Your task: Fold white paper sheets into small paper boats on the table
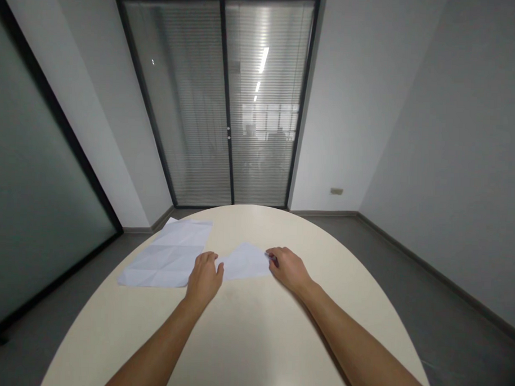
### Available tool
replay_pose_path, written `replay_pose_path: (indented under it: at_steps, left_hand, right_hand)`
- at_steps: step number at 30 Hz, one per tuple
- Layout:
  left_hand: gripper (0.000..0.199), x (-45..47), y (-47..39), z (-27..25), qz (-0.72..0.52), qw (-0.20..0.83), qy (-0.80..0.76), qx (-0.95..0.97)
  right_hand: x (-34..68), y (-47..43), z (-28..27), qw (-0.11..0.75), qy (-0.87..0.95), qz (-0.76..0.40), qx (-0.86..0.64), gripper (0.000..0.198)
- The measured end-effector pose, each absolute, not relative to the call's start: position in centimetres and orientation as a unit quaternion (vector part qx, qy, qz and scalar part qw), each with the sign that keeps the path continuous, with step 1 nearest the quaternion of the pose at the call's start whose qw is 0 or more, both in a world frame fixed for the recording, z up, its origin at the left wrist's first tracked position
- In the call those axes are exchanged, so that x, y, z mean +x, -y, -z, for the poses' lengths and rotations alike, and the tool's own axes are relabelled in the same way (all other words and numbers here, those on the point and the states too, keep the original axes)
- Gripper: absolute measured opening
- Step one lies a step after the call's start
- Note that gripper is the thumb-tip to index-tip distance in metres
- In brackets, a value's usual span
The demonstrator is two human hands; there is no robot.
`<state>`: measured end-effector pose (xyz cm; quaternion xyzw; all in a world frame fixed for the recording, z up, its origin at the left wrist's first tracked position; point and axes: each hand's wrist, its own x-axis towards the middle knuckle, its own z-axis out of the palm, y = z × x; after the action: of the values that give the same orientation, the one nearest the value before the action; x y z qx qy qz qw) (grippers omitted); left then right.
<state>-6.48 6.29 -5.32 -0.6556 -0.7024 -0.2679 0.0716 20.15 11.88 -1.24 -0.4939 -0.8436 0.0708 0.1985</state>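
Observation:
A small folded piece of white paper (244, 262) lies on the round table between my hands, its upper edge rising to a blunt peak. My left hand (205, 277) is at the paper's left end, fingers bent and thumb a little apart, with the paper's end between them. At the opposite end, the bent fingers of my right hand (289, 267) pinch the right corner, their tips partly hidden. Left of my left hand lies a larger white sheet (166, 257) with crease lines across it; my left hand overlaps its right edge in view.
The cream round table (244, 339) has a curved far edge. Beyond it stand a dark-framed glass partition with blinds (192, 129) and grey-white walls (353, 106). A wall socket (336, 191) sits low at the right. A frosted panel (38, 196) is on the left.

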Motion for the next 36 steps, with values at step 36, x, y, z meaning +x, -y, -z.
replay_pose_path:
  at_steps: [36]
  left_hand:
    - [0.022, -5.9, -5.8, 3.4, 0.249, 0.044, 0.654, -0.713]
  right_hand:
    - [19.9, -11.1, 0.0, 0.161, 0.846, -0.042, -0.506, 0.030]
